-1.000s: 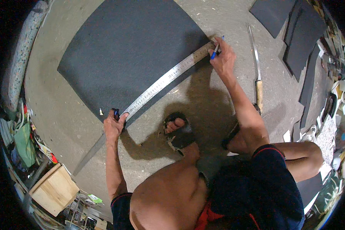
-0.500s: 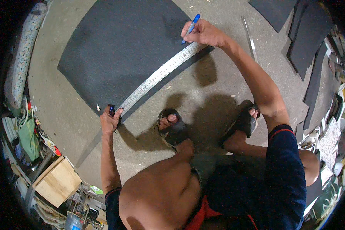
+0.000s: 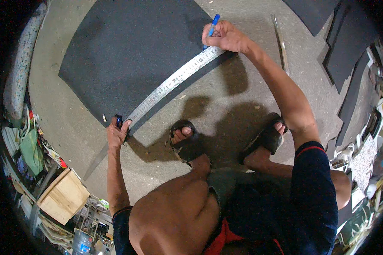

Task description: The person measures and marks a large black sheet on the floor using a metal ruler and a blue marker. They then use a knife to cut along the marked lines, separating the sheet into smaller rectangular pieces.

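Note:
A dark grey sheet (image 3: 127, 51) lies on the floor (image 3: 51, 127), with a long steel ruler (image 3: 170, 83) along its lower right edge. My left hand (image 3: 118, 132) presses the ruler near the sheet's lower left corner, its fingers curled round a small dark blue object (image 3: 119, 120) that I cannot identify. A dull grey strip (image 3: 95, 165), apparently the ruler's end, extends beyond the sheet. My right hand (image 3: 224, 36) grips a blue pen (image 3: 213, 24) at the ruler's upper end, its tip by the ruler's edge.
More dark sheets (image 3: 344, 55) lie at right, beside a long thin metal blade (image 3: 280, 38) partly behind my arm. A speckled roll (image 3: 23, 59), green bag (image 3: 32, 148) and wooden box (image 3: 64, 195) are at left. Clutter (image 3: 364, 161) lines the right. My sandalled feet are below the ruler.
My right hand has moved up and left with the pen, now upright over the ruler's upper end. My left hand has shifted slightly up and left in view. My right foot shows more.

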### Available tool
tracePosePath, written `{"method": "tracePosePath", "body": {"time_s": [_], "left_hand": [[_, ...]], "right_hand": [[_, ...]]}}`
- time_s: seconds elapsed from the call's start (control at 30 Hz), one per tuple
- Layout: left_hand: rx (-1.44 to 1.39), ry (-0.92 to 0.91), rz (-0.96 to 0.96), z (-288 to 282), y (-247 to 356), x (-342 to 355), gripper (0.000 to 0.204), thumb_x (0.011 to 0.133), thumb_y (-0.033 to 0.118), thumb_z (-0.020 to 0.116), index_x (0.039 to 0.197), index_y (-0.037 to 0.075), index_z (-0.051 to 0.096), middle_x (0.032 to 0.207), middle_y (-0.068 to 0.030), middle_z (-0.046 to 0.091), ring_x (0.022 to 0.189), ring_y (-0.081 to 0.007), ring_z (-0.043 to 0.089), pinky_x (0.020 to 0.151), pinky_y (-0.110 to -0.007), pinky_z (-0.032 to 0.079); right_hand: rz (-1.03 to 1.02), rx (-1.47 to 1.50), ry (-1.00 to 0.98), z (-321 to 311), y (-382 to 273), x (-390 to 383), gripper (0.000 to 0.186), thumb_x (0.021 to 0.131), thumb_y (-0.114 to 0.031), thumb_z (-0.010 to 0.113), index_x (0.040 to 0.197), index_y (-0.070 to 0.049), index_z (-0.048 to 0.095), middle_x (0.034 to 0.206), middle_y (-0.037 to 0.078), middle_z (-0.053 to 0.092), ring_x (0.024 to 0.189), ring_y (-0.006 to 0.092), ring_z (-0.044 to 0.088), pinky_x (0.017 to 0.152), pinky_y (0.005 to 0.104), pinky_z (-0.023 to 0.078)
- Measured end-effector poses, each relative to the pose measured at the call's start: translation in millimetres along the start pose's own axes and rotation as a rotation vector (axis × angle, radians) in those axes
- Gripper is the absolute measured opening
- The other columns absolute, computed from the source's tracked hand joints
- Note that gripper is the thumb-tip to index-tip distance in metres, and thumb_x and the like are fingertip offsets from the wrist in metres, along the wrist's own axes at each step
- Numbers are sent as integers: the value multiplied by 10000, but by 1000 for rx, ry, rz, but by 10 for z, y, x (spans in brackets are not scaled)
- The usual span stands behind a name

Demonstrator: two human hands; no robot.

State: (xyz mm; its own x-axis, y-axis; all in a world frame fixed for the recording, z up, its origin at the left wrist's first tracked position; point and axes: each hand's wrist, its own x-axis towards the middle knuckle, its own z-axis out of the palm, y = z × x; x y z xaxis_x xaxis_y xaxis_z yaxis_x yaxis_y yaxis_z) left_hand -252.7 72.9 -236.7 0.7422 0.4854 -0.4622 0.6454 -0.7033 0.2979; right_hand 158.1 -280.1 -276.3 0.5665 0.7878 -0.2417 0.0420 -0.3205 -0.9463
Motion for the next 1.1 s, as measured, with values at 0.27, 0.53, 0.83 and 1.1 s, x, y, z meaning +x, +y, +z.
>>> {"method": "tracePosePath", "body": {"time_s": [0.27,0.53,0.83,1.1], "left_hand": [[-35,-18,-32,-76,98,-23,535,853,401,815,1030,-65,624,791,-152,660,702,-258,585,665,-377,500],[36,-2,-9,-43,-31,0,626,826,477,821,1089,-63,645,862,-236,694,785,-362,686,716,-424,534],[43,-36,-73,-78,52,3,654,818,485,819,1104,-75,640,920,-268,708,864,-399,709,757,-437,540],[-35,13,-43,-79,67,-46,606,812,481,825,1032,-49,631,740,-180,628,670,-290,591,657,-398,502]], "right_hand": [[89,-102,-84,-74,-40,7,93,900,-170,741,908,-86,704,780,-31,658,750,78,576,696,271,451],[90,-68,-124,-70,-28,19,62,923,-132,728,933,-76,702,806,-44,647,764,68,572,701,268,457],[-25,140,61,62,-146,-68,257,948,-195,651,732,-61,610,622,-44,483,618,80,425,584,296,382],[87,-67,-35,-40,-84,-24,92,925,-179,738,946,-89,727,748,-59,615,645,36,522,576,234,399]]}}
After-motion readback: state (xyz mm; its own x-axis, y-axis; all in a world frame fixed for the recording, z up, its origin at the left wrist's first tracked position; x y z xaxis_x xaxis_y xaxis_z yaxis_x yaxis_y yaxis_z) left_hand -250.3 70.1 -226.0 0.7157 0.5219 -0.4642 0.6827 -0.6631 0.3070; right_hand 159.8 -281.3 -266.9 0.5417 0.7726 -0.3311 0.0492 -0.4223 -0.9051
